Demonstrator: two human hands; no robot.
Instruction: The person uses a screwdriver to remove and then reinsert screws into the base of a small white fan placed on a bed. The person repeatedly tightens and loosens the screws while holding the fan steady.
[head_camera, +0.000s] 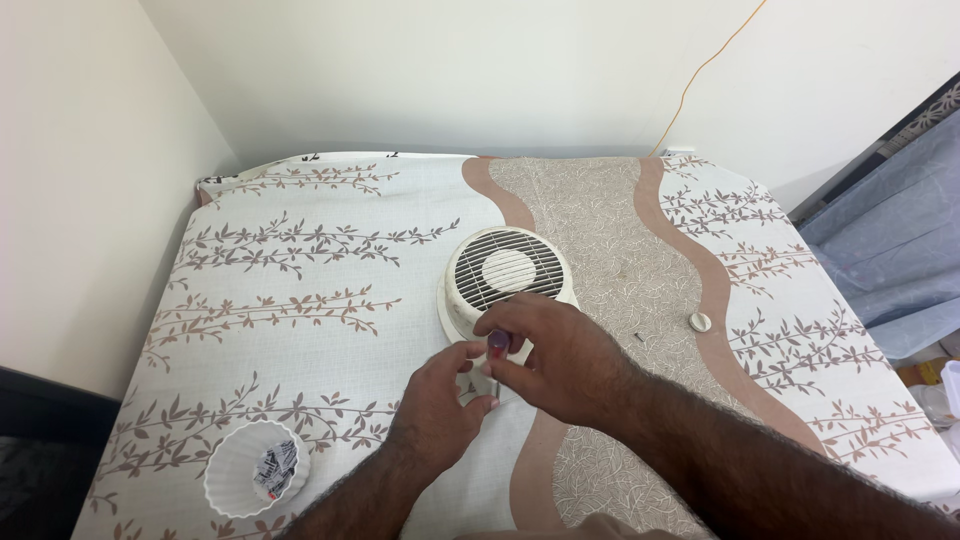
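Down at the lower left of the table (300, 300) sits a small white fluted bowl (235, 488) holding a few small dark and white bits that are too small to make out. The table's cloth shows brown leafy sprigs on white, with a wavy tan band running through its middle.

Moving right, the left hand (440, 412) comes up from the bottom edge, its fingers curled and its fingertips pressed to the lower rim of a round cream fan housing (500, 280) — steadying it, with nothing else in its grasp. The housing rests flat on the cloth near the table's middle, slatted grille facing up, half on the white part and half on the tan band.

Just beside it, the right hand (555, 355) reaches in from the lower right and pinches a screwdriver with a dark purple handle (497, 343) between thumb and fingers, upright against the housing's near edge; its tip is hidden.

Further right lies a tiny dark screw-like piece (641, 339), then a small round white cap (700, 322) — both well apart from the hands. A thin orange cord (700, 70) runs up the back wall.
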